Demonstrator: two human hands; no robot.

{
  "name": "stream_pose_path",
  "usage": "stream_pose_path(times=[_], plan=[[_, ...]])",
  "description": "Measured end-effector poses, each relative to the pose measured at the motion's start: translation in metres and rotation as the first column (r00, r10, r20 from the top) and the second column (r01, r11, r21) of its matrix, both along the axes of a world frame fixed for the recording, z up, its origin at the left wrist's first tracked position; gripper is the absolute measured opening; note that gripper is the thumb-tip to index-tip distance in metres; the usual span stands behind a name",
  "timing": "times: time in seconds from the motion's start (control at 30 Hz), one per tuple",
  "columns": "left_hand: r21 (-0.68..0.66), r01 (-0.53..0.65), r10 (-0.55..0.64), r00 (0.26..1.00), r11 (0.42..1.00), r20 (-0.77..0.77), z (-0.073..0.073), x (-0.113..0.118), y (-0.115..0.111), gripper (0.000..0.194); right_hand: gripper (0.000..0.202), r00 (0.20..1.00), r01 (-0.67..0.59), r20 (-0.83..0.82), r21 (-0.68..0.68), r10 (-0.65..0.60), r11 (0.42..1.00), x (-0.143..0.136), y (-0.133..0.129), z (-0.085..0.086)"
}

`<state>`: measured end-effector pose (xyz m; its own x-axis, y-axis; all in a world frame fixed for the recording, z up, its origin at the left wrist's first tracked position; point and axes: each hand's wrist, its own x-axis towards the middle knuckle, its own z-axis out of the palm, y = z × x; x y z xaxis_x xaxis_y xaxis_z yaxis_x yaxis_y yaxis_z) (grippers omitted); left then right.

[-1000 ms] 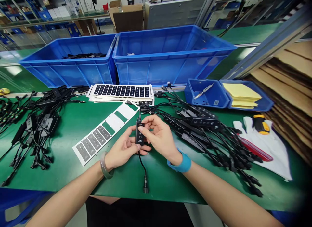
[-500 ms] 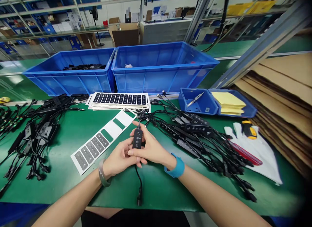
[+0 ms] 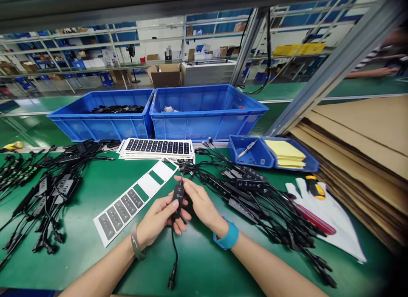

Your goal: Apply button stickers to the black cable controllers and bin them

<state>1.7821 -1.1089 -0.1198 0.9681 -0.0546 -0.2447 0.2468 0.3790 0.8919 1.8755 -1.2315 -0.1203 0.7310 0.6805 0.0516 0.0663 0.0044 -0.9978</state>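
Note:
A small black inline cable controller [image 3: 179, 195] with button symbols on its face is in my left hand [image 3: 161, 212], the thumb pressed on its lower part. Its cable hangs down to a black connector [image 3: 172, 281] over the green bench. My right hand [image 3: 201, 204] is just right of the controller, fingers stretched out, their tips close to its upper end; whether they touch it I cannot tell. Left of my hands lies a white sticker sheet [image 3: 148, 184] with several grey button labels and some cut-out gaps. Behind it sits a stack of label sheets [image 3: 156, 147] with black labels.
Cabled black controllers lie in heaps at the right [image 3: 251, 186] and left [image 3: 60, 188]. Two large blue bins [image 3: 208, 124] stand behind. Small blue trays hold a pen-like tool [image 3: 247, 148] and yellow paper [image 3: 284, 151]. A white glove [image 3: 338, 222] and cardboard sheets [image 3: 360, 139] are at the right.
My right hand has let go of the controller and straightened its fingers beside it. The left thumb has moved onto the controller's face. The view has tilted upward.

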Motion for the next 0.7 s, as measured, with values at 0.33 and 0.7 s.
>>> stream_pose_path(times=[0.33, 0.7], plan=[[0.177, -0.045, 0.038, 0.998, 0.983, 0.046, -0.014, 0.004, -0.005, 0.046, 0.037, 0.953, 0.074, 0.301, -0.108, -0.038, 0.991, -0.012, 0.001, 0.0], [0.991, -0.088, 0.178, 0.978, -0.1, 0.105, 0.001, -0.002, 0.082, 0.07, 0.043, 0.768, 0.381, 0.637, -0.373, -0.065, 0.846, 0.038, -0.045, 0.067]])
